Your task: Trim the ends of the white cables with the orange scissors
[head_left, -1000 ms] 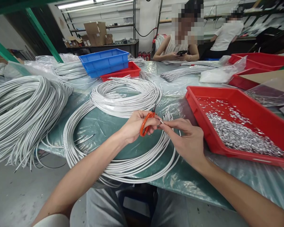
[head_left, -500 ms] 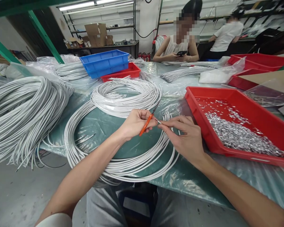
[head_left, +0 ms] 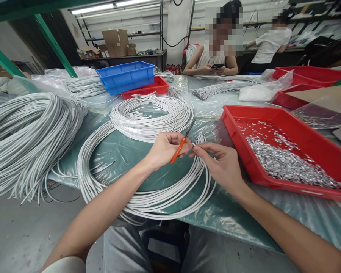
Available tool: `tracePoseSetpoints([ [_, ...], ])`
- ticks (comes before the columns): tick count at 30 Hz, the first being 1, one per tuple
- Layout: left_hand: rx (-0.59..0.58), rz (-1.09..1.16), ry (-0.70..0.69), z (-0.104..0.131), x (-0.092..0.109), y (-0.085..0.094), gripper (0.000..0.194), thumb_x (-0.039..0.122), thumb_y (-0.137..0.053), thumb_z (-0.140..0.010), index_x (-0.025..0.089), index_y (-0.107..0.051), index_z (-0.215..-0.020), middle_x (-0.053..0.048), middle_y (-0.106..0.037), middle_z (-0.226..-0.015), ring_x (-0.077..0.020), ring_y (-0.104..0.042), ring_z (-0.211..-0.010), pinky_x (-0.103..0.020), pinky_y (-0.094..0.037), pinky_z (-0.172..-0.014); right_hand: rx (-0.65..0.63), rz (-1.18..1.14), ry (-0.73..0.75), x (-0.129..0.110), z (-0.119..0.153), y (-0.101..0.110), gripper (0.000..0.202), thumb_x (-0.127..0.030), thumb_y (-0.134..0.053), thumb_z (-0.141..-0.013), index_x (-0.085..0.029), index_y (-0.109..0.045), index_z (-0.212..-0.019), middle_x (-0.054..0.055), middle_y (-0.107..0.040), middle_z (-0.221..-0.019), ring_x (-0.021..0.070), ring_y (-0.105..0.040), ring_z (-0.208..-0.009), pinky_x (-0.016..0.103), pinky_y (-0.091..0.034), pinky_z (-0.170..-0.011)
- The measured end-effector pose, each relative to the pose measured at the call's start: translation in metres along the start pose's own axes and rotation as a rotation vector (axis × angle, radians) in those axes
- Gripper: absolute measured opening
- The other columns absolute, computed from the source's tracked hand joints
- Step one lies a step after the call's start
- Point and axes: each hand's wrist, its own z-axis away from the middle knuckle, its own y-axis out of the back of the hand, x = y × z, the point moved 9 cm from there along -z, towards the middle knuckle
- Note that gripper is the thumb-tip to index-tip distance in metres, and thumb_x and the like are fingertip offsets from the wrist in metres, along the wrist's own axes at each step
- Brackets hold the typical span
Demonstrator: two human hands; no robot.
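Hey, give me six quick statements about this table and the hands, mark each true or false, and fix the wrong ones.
1. The left hand holds orange-handled scissors. True.
2. Silver pieces lie in the red tray nearest the hands. True.
3. The left hand is inside that tray. False: it is next to the right hand, outside the tray.
4. A coil lies on the table just beyond the hands. True.
5. That coil is bright orange. False: it is white.
6. Most silver pieces sit along the tray's far side. False: most are heaped toward its near side.
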Motion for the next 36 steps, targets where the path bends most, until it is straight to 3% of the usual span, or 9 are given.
tracePoseSetpoints([
  [9,-0.019,-0.046,0.010,0.001,-0.002,0.001,0.018,0.023,-0.074,-0.067,0.010,-0.062,-0.069,0.005,-0.054,-0.054,-0.0036,-0.047,-0.045,-0.016,-0.035,-0.044,0.111,0.245,0.174,-0.008,0.005,0.007,0.007,-0.023,-0.071,-0.083,-0.023,-0.076,-0.078,0.000,-0.074,-0.072,0.0182,-0.064,-0.070,0.035,-0.045,-0.076],
  [14,-0.044,-0.080,0.020,0.002,-0.001,0.002,0.002,0.011,-0.064,-0.067,0.011,-0.062,-0.067,0.005,-0.052,-0.052,-0.0031,-0.044,-0.045,-0.016,-0.032,-0.044,0.099,0.313,0.239,-0.012,0.007,0.005,0.008,-0.021,-0.070,-0.084,-0.023,-0.077,-0.081,0.000,-0.073,-0.073,0.0169,-0.063,-0.069,0.035,-0.042,-0.074],
  [16,-0.043,-0.091,0.029,0.002,-0.001,0.003,0.004,0.008,-0.060,-0.066,0.011,-0.062,-0.067,0.005,-0.051,-0.051,-0.0032,-0.043,-0.044,-0.016,-0.031,-0.043,0.098,0.326,0.256,-0.014,0.007,0.004,0.007,-0.020,-0.071,-0.084,-0.023,-0.077,-0.082,0.000,-0.072,-0.073,0.0164,-0.062,-0.069,0.035,-0.041,-0.074],
  [24,-0.049,-0.094,0.026,0.001,-0.002,0.003,0.000,0.011,-0.062,-0.066,0.011,-0.062,-0.066,0.005,-0.051,-0.049,-0.0036,-0.042,-0.043,-0.017,-0.030,-0.042,0.095,0.355,0.265,-0.015,0.007,0.005,0.006,-0.020,-0.072,-0.083,-0.023,-0.077,-0.082,0.000,-0.072,-0.074,0.0162,-0.063,-0.070,0.034,-0.040,-0.074],
  [33,-0.088,-0.127,0.036,0.001,-0.002,0.003,0.009,0.014,-0.062,-0.069,0.013,-0.056,-0.062,0.007,-0.047,-0.046,-0.0026,-0.038,-0.041,-0.017,-0.025,-0.041,0.079,0.374,0.317,-0.019,0.008,0.003,0.004,-0.022,-0.074,-0.082,-0.023,-0.077,-0.084,0.001,-0.071,-0.074,0.0166,-0.062,-0.070,0.036,-0.040,-0.076],
  [36,-0.099,-0.118,0.022,0.001,-0.002,0.002,0.011,0.016,-0.063,-0.069,0.013,-0.055,-0.062,0.007,-0.046,-0.046,-0.0025,-0.037,-0.042,-0.017,-0.025,-0.042,0.057,0.309,0.268,-0.016,0.007,0.002,0.006,-0.021,-0.071,-0.084,-0.023,-0.077,-0.082,0.000,-0.073,-0.075,0.0171,-0.062,-0.071,0.035,-0.041,-0.077],
])
